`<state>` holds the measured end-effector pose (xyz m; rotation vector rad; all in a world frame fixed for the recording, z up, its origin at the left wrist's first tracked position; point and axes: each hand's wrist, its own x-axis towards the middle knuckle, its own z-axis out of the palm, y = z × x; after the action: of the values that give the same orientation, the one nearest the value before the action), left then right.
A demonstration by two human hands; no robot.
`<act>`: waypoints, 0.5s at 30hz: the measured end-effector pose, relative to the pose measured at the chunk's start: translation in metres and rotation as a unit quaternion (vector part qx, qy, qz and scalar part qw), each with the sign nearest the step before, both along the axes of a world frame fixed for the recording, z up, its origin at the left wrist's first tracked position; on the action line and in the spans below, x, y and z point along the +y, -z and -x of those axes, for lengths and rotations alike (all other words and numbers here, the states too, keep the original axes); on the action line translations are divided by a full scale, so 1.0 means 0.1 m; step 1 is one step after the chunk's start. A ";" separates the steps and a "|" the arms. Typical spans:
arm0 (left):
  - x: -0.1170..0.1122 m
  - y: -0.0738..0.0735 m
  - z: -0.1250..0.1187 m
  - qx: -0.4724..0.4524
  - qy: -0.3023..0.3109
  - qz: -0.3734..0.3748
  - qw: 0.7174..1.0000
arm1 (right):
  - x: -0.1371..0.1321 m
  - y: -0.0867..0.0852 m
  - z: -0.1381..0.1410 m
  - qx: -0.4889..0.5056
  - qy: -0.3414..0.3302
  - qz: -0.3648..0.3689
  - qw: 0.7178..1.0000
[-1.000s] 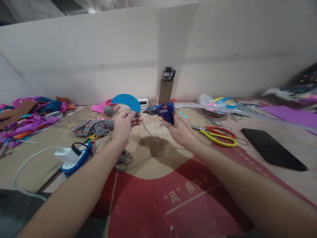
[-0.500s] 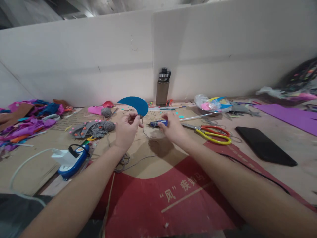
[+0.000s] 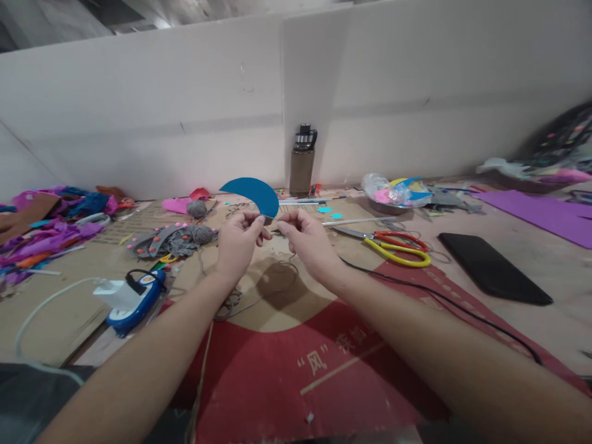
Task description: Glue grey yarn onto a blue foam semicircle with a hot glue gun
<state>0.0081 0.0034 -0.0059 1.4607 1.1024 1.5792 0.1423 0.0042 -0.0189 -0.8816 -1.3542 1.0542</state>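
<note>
My left hand pinches the lower end of a blue crescent-shaped cutout, which stands up above the fingertips. My right hand is just to the right, its thumb and forefinger pinched on a thin strand of grey yarn that reaches to the base of the crescent. The yarn hangs below this hand and loops over the cardboard toward a loose tangle beside my left wrist. Dark tool parts behind my right fingertips are mostly hidden.
Scissors with red and yellow handles lie right of my hands, near a black phone and a black cord. A bottle stands at the back. Left are grey yarn pieces and a blue power strip.
My right hand has left the blue-and-black tool, moved slightly left, and taken the grey yarn by the crescent. The black cord now stretches farther left. My left hand has kept its hold.
</note>
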 end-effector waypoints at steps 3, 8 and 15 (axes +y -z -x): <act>0.03 0.04 -0.01 -0.020 0.020 0.006 1.000 | 0.00 -0.01 -0.01 0.004 0.021 0.003 1.000; 0.03 0.08 -0.04 -0.072 0.043 0.023 0.996 | 0.00 -0.01 -0.01 0.028 0.023 0.018 0.999; 0.01 0.07 -0.04 -0.095 0.075 0.032 0.992 | 0.00 -0.02 -0.01 0.044 0.029 0.033 0.998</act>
<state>0.0118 0.0040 -0.0132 1.2911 0.9043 1.5277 0.1435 0.0045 -0.0164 -0.9074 -1.2187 1.0852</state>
